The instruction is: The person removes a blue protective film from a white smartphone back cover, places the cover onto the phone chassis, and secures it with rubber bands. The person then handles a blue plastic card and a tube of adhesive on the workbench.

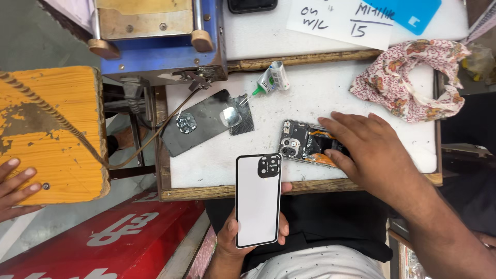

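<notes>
we hold a white back cover (pixel 258 201) upright in our left hand (pixel 243 243), fingers curled round its lower edges, at six o'clock. our right hand (pixel 369 150) lies flat on the opened phone (pixel 305 142) at three o'clock, fingers spread. likely a fitting step; aligning comes next. no containers, only a glue tube (pixel 271 80) at twelve.

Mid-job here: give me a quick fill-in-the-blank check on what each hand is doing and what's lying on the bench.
1. The left hand holds a white phone back panel with a ____ camera cutout at its top corner.
2. The right hand rests on the opened ____ on the white bench top.
3. Beside the green-tipped glue tube lies a floral ____.

Missing words: black; phone; cloth
</notes>
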